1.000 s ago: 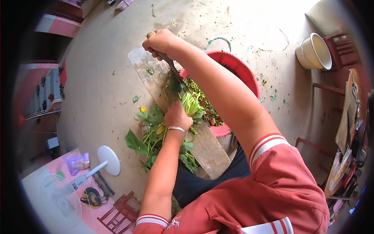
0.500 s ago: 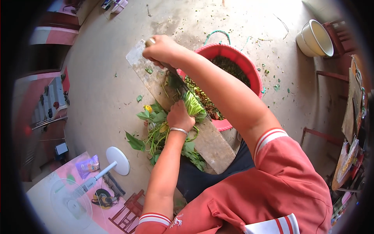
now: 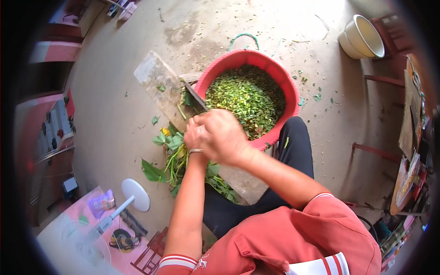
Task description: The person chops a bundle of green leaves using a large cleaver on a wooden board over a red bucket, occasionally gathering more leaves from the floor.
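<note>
Right hand (image 3: 223, 136) overlaps left hand (image 3: 193, 134), grips impossible to tell, hiding part of the board (image 3: 155, 75); around them, blade (image 3: 195, 97) at eleven o'clock, leafy stems (image 3: 174, 159) at eight, red tub (image 3: 288, 85) past one, pale bucket (image 3: 352, 44) at two

Overlapping hands (image 3: 216, 133), knife (image 3: 195, 96), chopped greens (image 3: 240, 96), red tub (image 3: 290, 89)

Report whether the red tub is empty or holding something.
Holding something: the red tub has chopped greens spread across its inside, below the rim. How deep they go, I cannot tell.
</note>
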